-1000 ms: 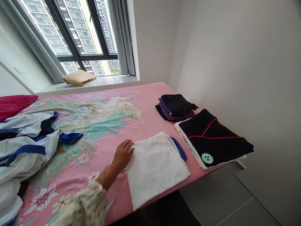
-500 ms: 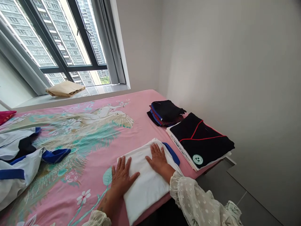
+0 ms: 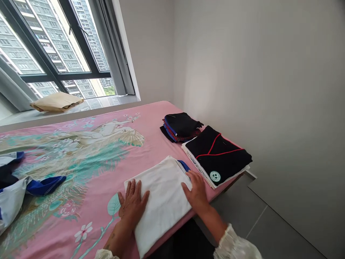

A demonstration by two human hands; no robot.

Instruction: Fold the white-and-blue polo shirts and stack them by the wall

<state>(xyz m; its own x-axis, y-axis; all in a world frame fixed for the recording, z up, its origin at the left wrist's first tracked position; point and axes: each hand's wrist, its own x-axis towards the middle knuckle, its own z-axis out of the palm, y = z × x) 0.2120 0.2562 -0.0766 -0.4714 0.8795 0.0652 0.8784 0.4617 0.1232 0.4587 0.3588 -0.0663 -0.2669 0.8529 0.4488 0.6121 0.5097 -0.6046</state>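
Observation:
A folded white shirt (image 3: 161, 194) lies flat at the near edge of the bed, a bit of its blue collar (image 3: 183, 165) showing at the far right corner. My left hand (image 3: 133, 201) rests palm down on its left edge, fingers stretched out. Over the right edge, beside the blue part, is my right hand (image 3: 198, 190), fingers apart and slightly bent. Whether its fingertips press on the cloth is hard to make out. Just right of it sits a stack of folded clothes, topped by a black shirt with red piping (image 3: 218, 154) and a round white-green badge.
Behind that stack is a smaller pile of dark folded clothes (image 3: 182, 124). A loose white and blue garment (image 3: 16, 194) lies at the left on the pink patterned bedsheet (image 3: 99, 172). A brown paper bag (image 3: 56, 101) sits on the windowsill. A wall borders the right side.
My right hand has slid from the top of the white shirt to its right edge, covering part of the blue. The left hand stays on the left edge. The view has shifted right.

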